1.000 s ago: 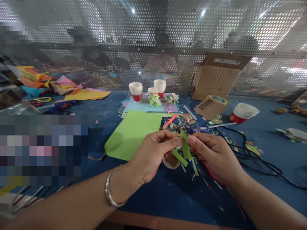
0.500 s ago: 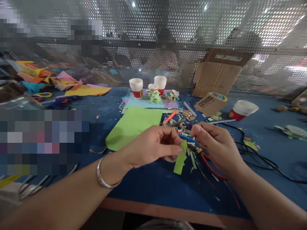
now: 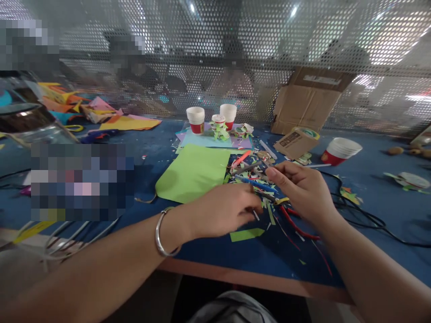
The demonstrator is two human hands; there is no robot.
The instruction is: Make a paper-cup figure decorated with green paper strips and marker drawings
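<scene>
My left hand (image 3: pixel 224 211), with a silver bangle at the wrist, hovers palm down over the edge of the paper scraps. Its fingers are loosely bent, thumb and forefinger apart, with nothing visible in them. Just below it a green paper strip (image 3: pixel 247 234) lies flat on the blue table (image 3: pixel 215 251). My right hand (image 3: pixel 301 188) is pinched above the scraps; what its fingertips hold is too small to make out. Between and beyond the hands lie a blue pen (image 3: pixel 257 183), an orange pen (image 3: pixel 241 158) and several paper snippets. A green paper sheet (image 3: pixel 195 172) lies beyond my left hand.
Stacked paper cups (image 3: pixel 195 121) stand at the back, near small green paper-and-cup figures (image 3: pixel 219 130). More cups (image 3: pixel 340 151) lean at right, by a cardboard piece (image 3: pixel 296 144). Black cable (image 3: pixel 363 220) and red-handled pliers (image 3: pixel 299 224) lie right. A perforated metal screen (image 3: pixel 202 58) rises behind.
My left hand has let go of the green paper strip, which now lies on the table. The fingers have turned downward toward the scraps. My right hand stays pinched, in nearly the same place.
</scene>
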